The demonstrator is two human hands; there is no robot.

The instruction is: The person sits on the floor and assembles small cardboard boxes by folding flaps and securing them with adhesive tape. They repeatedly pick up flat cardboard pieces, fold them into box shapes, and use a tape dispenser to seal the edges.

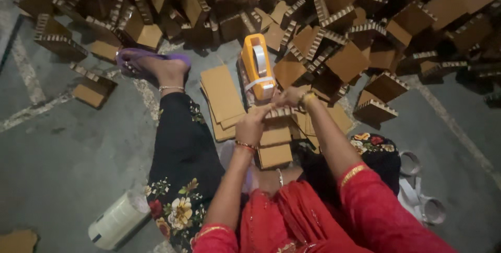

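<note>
My left hand (pixel 252 125) and my right hand (pixel 290 97) both grip a small brown cardboard piece with a zigzag edge (pixel 277 112), held just in front of an orange tape dispenser (pixel 257 65). A white strip of tape runs from the dispenser toward my right hand. Flat cardboard sheets (pixel 222 93) lie stacked on the floor under and beside my hands. My outstretched leg in black floral trousers ends in a foot with a purple sandal (pixel 151 63).
A big heap of folded cardboard boxes (pixel 344 28) fills the far side. A roll stack of clear tape (pixel 118 220) lies near left. Empty tape cores (pixel 432 209) sit at the right on the grey concrete floor.
</note>
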